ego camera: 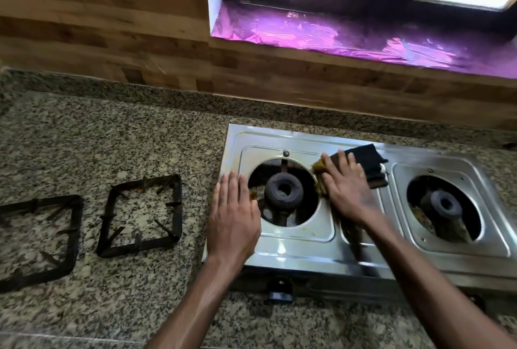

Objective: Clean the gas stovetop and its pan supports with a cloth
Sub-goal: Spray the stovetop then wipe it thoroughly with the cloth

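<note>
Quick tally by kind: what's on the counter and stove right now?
Pan supports: 2, both off the stove on the counter
Burners: 2
Cloths: 1, under the right hand
Stovetops: 1
Total: 6

Head camera looks steeply down, close over the stovetop [321,250].

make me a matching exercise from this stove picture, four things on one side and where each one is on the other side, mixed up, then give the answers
Things:
1. cloth
2. left hand
3. pan supports
4. purple foil

Places:
A. on the granite counter, left of the stove
B. flat on the stove's left edge
C. lining the window sill
D. under the right hand, between the two burners

Pairs: 1-D, 2-B, 3-A, 4-C
</note>
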Tool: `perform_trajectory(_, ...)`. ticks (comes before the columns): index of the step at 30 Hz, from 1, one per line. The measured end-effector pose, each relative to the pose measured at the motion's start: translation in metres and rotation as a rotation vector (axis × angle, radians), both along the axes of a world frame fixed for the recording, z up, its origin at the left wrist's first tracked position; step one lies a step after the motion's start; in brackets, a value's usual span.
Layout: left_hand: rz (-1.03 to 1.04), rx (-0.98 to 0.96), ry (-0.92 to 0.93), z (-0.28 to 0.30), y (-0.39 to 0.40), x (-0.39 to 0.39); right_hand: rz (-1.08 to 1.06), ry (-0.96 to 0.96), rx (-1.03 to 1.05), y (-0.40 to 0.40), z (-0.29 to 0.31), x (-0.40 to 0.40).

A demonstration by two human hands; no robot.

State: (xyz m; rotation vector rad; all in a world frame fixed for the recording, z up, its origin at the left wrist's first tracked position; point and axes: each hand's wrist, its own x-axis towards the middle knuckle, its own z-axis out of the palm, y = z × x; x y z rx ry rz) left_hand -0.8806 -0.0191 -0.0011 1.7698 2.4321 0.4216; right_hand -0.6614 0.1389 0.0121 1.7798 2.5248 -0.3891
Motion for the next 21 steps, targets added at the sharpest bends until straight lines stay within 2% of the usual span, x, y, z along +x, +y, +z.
perform_trajectory(3, -0.007, 0.002, 0.001, 0.002, 0.000, 0.001, 0.067, -0.033, 0.024, -0.024, -0.006, -0.011)
perform_trajectory(9, 0.003, -0.007, -0.007, 0.001, -0.002, 0.000, 0.152, -0.066, 0.065, 0.021, -0.004, -0.046)
perform_trajectory(16, 0.002, -0.006, -0.002, 0.000, -0.001, 0.001, 0.225, -0.007, 0.022, -0.044, -0.003, 0.008)
perform_trajectory(21, 0.001, -0.003, -0.004, 0.000, -0.003, 0.001, 0.282, -0.085, 0.055, -0.014, 0.001, -0.016)
